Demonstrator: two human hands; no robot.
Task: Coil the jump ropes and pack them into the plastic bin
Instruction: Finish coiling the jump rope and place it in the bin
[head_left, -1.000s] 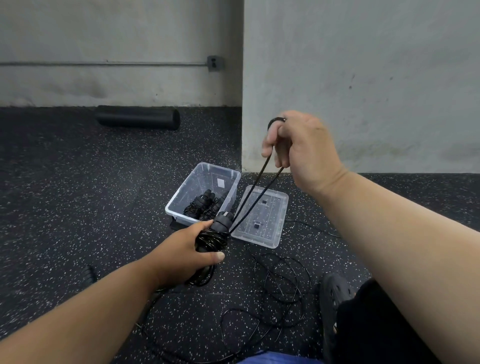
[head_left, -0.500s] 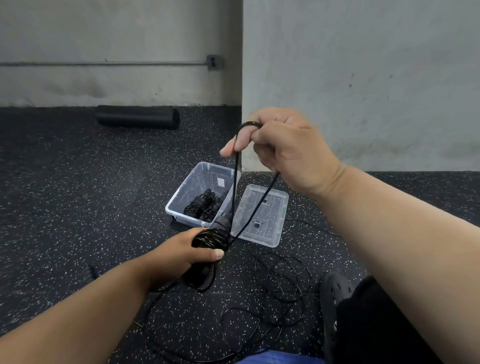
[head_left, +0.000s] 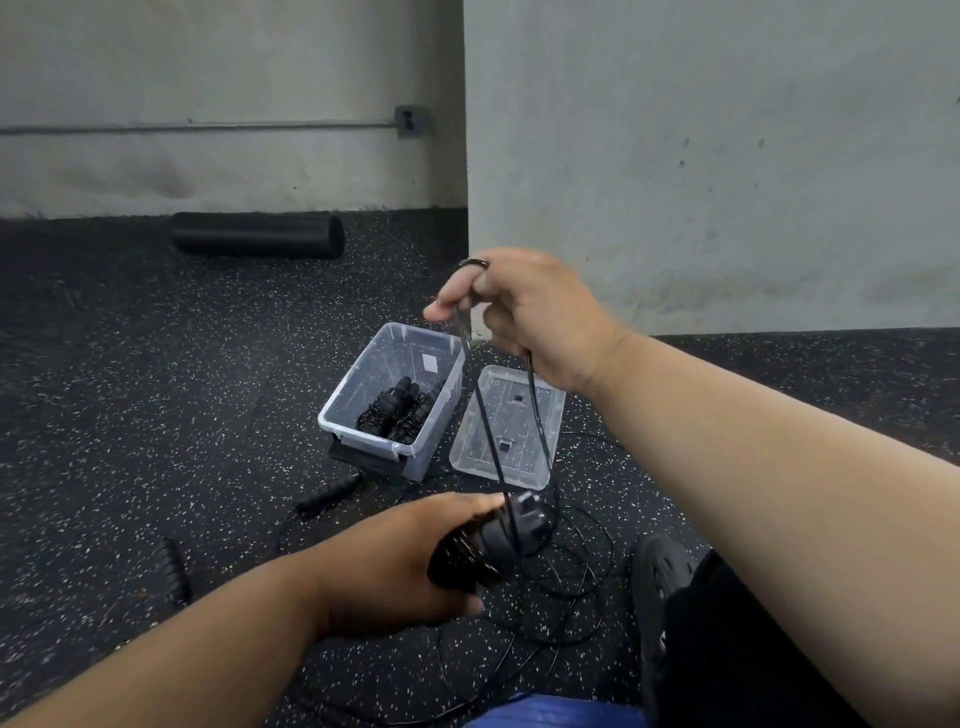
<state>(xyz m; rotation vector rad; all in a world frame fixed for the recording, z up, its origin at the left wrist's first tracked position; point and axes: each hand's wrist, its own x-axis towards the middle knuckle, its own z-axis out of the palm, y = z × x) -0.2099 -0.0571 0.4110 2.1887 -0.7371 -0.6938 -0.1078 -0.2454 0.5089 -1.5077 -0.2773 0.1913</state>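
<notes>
My left hand (head_left: 395, 566) grips the black jump rope handles (head_left: 493, 540), with cord wound around them. From there a loop of the rope's cord (head_left: 491, 441) runs up to my right hand (head_left: 524, 312), which pinches the loop's top above the bin. The clear plastic bin (head_left: 343, 400) stands on the floor beyond my hands and holds coiled black ropes (head_left: 400, 410). Loose black cord (head_left: 576, 587) lies tangled on the floor below my hands.
The bin's clear lid (head_left: 472, 457) lies just right of it. Another rope handle (head_left: 327, 491) lies on the speckled floor left of the bin, and one more (head_left: 171, 569) further left. A black foam roller (head_left: 257, 235) rests by the wall. My dark shoe (head_left: 660, 577) is at right.
My right hand has carried the cord loop down and slightly left. My left hand has shifted right and turned, tilting the handles. The view has dropped a little.
</notes>
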